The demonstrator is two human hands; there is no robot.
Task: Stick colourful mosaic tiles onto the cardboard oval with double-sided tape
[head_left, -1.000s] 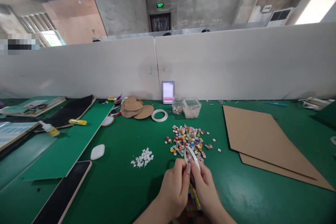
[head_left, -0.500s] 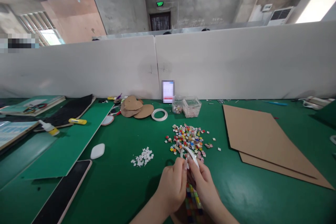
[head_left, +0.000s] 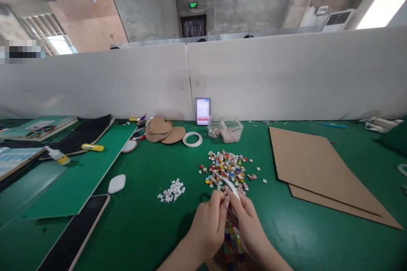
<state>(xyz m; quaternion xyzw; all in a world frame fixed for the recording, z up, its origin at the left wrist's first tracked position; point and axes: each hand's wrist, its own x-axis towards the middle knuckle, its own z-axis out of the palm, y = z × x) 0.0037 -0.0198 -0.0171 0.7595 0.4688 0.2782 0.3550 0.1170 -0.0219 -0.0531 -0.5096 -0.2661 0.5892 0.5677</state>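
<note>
Together, your left hand (head_left: 210,222) and right hand (head_left: 249,218) have the white ring (head_left: 233,188) in a pinched grip, fingertips nearly meeting. It sits at the near edge of the colored tile pile (head_left: 225,165), above a multicolored checkered piece (head_left: 233,245). Left of that pile, white chips (head_left: 171,190) lie on the green desk (head_left: 143,228).

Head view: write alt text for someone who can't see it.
Two bare hands, left and right, hold a white ring above a colourful mosaic strip. Beyond lie loose coloured tiles on a green table, with brown boards at right.
</note>
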